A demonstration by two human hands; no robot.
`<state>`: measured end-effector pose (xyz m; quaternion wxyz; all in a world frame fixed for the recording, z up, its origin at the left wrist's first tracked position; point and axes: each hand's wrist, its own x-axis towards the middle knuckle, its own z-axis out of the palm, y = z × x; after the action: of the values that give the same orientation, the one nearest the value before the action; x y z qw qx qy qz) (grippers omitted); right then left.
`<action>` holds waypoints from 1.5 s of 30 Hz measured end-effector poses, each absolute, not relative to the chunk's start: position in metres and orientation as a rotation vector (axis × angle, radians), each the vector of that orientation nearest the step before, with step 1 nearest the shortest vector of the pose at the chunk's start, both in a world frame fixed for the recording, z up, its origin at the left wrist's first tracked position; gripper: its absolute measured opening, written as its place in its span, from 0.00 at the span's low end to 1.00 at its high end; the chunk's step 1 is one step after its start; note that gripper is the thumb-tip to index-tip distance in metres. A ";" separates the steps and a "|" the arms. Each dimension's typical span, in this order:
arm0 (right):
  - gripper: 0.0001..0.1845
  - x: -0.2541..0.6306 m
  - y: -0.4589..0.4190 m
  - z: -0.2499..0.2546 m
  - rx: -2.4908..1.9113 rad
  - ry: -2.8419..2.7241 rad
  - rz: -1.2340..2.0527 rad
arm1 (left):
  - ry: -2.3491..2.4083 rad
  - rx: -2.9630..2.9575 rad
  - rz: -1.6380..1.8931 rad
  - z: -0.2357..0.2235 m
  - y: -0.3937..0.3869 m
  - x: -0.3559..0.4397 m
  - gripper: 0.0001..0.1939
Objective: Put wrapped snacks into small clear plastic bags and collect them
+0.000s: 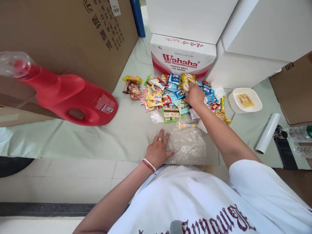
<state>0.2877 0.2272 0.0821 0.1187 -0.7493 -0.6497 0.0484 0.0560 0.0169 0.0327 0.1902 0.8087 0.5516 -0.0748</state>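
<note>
My right hand (195, 97) reaches into a pile of small wrapped snacks (172, 112). Its fingers are closed on a yellow snack packet (185, 86) at the back of the pile; the fingertips are partly hidden. More yellow, blue, red and brown packets lie around it. Palm down with fingers spread, my left hand (157, 150) rests on the table's near edge, touching or just beside a crumpled clear plastic bag (188, 146). To the right stands a white bowl (257, 105) with one yellow packet (245, 100) inside.
A Wahaha carton (182, 57) stands behind the snacks, against large white boxes (258, 68). At left are a red jug (75, 96) and a big brown carton (65, 32). A white tube (268, 133), a black object (285, 152) and clear bottles (298, 134) lie at right.
</note>
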 end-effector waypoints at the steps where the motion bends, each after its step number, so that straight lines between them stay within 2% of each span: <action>1: 0.25 0.292 0.214 0.089 -2.138 -1.895 0.099 | 1.565 2.268 -0.198 0.032 0.016 0.057 0.46; 4: 0.27 0.308 0.148 0.119 -1.880 -1.914 0.020 | 1.588 2.267 -0.141 0.031 0.016 0.062 0.43; 7: 0.25 0.311 0.072 0.127 -1.601 -2.066 0.203 | 1.603 2.273 -0.104 0.028 0.016 0.064 0.40; 10: 0.27 0.298 0.020 0.096 -1.466 -2.341 0.552 | 1.610 2.287 -0.103 0.027 0.014 0.063 0.39; 13: 0.28 0.286 -0.001 0.055 -1.561 -2.460 0.747 | 1.638 2.290 -0.125 0.028 0.007 0.057 0.37; 17: 0.30 0.300 -0.025 0.038 -1.499 -2.340 0.742 | 1.763 2.255 -0.079 0.030 -0.007 0.036 0.32; 21: 0.38 0.328 -0.065 0.039 -1.242 -2.472 0.717 | 1.891 2.338 0.184 0.022 -0.019 0.010 0.28; 23: 0.28 0.336 -0.081 0.032 -1.234 -2.542 0.704 | 1.742 2.446 0.303 0.015 -0.019 0.000 0.26; 25: 0.15 0.339 -0.086 0.024 -1.263 -2.481 0.718 | 1.427 2.546 0.321 0.011 -0.013 -0.008 0.26; 26: 0.13 0.339 -0.085 0.022 -1.267 -2.408 0.759 | 1.269 2.576 0.302 0.010 -0.008 -0.011 0.26; 30: 0.13 0.339 -0.062 0.029 -1.334 -1.942 1.155 | 0.971 2.607 0.198 0.015 0.020 -0.020 0.25; 33: 0.17 0.339 -0.039 0.042 -1.495 -1.421 1.507 | 0.804 2.629 0.143 0.017 0.038 -0.027 0.40; 35: 0.19 0.339 -0.025 0.045 -1.554 -1.117 1.640 | 0.731 2.651 0.176 0.015 0.044 -0.026 0.42; 36: 0.20 0.339 -0.020 0.045 -1.571 -1.012 1.671 | 0.731 2.650 0.217 0.013 0.046 -0.024 0.36; 38: 0.19 0.339 -0.012 0.040 -1.602 -0.881 1.692 | 0.822 2.600 0.332 0.008 0.046 -0.013 0.18; 39: 0.19 0.339 -0.010 0.037 -1.624 -0.849 1.696 | 0.921 2.542 0.398 0.006 0.046 -0.006 0.13; 42: 0.19 0.343 -0.008 0.032 -1.714 -0.855 1.685 | 1.375 2.234 0.559 0.000 0.050 0.019 0.22; 45: 0.20 0.354 -0.006 0.045 -1.863 -1.229 1.627 | 1.740 1.969 0.575 -0.002 0.058 0.039 0.24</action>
<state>0.3539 -0.0060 0.0454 0.1888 -0.6624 -0.4370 0.5784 0.0387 0.0578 -0.0017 0.2241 0.7134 0.6304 0.2083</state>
